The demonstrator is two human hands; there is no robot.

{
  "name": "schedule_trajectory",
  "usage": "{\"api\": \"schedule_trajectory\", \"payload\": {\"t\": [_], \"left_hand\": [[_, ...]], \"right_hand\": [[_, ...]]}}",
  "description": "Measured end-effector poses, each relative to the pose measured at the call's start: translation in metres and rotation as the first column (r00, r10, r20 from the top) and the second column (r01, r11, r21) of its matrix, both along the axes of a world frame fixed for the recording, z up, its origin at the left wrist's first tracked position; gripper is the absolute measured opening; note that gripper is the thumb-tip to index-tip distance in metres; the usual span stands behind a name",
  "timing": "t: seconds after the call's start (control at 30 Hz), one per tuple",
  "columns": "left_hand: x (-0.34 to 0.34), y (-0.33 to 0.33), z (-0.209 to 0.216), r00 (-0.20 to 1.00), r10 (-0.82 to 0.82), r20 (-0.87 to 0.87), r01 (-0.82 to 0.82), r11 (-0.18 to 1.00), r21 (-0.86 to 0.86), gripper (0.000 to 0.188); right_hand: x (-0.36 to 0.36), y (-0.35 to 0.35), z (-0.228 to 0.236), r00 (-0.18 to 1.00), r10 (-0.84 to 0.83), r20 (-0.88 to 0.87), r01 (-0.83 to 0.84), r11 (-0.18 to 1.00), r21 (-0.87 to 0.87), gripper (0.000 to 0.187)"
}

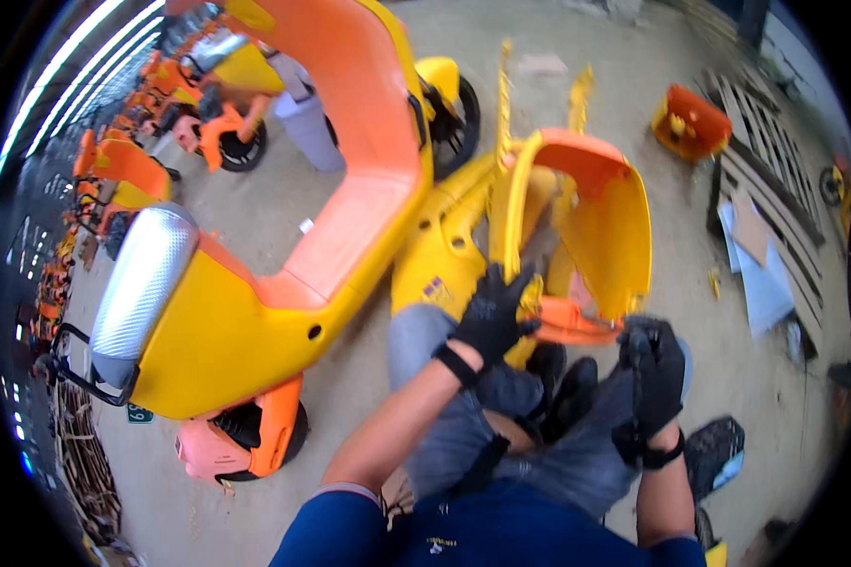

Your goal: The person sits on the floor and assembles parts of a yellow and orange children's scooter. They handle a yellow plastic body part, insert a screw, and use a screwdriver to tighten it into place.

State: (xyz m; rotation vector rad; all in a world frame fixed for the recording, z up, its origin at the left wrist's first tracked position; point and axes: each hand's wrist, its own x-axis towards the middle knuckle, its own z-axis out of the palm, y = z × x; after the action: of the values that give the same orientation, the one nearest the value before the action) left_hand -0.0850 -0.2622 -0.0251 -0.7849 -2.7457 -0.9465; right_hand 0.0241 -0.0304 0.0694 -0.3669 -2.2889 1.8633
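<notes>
In front of me stands a hollow yellow and orange plastic scooter body shell [631, 231], its open side facing me. My left hand [492, 312], in a black glove, grips the shell's near left edge with bent fingers. My right hand [654, 373], gloved in black too, is closed at the shell's near right corner. A small shiny metal piece [607, 324] shows by its fingertips; what the fingers hold is too blurred to name. Under and left of the shell lies a yellow body panel [435, 260], close to my knee.
A large yellow and orange scooter [350, 227] stands at my left. Behind it are a pale bin [310, 132] and rows of similar scooters. Wooden pallets [775, 189] with sheets on top lie at right, near an orange and yellow plastic part [692, 123]. A black bag-like item [714, 455] lies beside me.
</notes>
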Motion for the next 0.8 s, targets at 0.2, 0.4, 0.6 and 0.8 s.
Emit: {"api": "schedule_trajectory", "payload": {"t": [0.2,0.4,0.6,0.8], "left_hand": [[0.009,0.003,0.001,0.995,0.074,0.069,-0.074,0.997,-0.002,0.078],[0.029,0.020,-0.004,0.981,-0.014,0.193,0.015,1.000,-0.001,0.073],[0.049,0.044,-0.004,0.967,0.124,0.224,-0.091,0.984,-0.153,0.062],[0.050,0.046,0.005,0.989,0.126,-0.074,-0.146,0.877,-0.458,0.058]], "right_hand": [[-0.001,0.010,0.000,0.999,0.027,-0.044,-0.029,0.999,-0.043,0.019],[0.007,0.003,-0.013,0.999,0.042,-0.014,-0.042,0.999,0.001,0.020],[0.019,-0.006,-0.013,0.995,0.074,0.071,-0.086,0.977,0.193,0.019],[0.029,-0.007,-0.020,0.995,0.085,0.049,-0.096,0.954,0.283,0.020]]}}
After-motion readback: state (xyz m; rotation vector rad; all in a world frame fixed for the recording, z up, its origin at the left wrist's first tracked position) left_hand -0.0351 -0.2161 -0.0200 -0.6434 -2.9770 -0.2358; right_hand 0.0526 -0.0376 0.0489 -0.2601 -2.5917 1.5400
